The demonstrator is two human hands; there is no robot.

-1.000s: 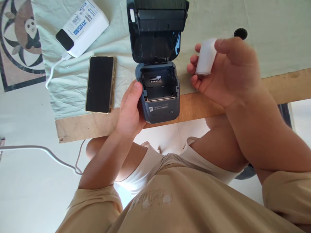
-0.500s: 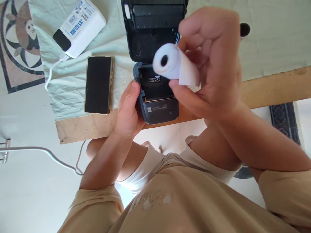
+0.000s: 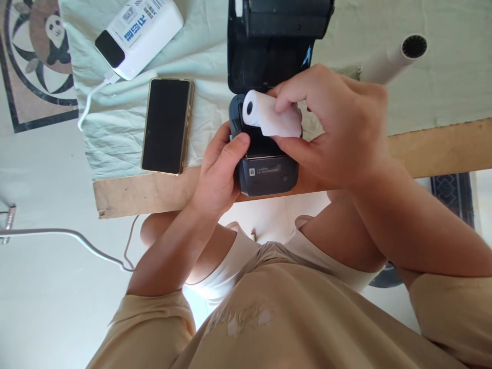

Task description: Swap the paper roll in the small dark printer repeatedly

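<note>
A dark portable label printer (image 3: 267,179) sits at the table's front edge with its lid (image 3: 271,61) swung up and back. My left hand (image 3: 221,174) grips the printer's left side, thumb on the rim of the paper bay. In my right hand (image 3: 342,123) is a small white paper roll (image 3: 265,110) with a dark core, pinched between thumb and fingers. The roll lies over the paper bay, its left end at the bay's left wall and its loose flap toward me. How deep it sits in the bay is hidden by the paper and fingers.
Left of the printer lie a black-screened phone (image 3: 167,125) and a white power bank (image 3: 140,38) with a white cable (image 3: 88,105). A white cylinder with a dark end (image 3: 413,47) is beyond my right hand. The table's wooden edge (image 3: 149,192) runs in front.
My right hand has lowered the paper roll from above the printer down to its bay. The printer and table things appear farther right in view. My left hand keeps its grip.
</note>
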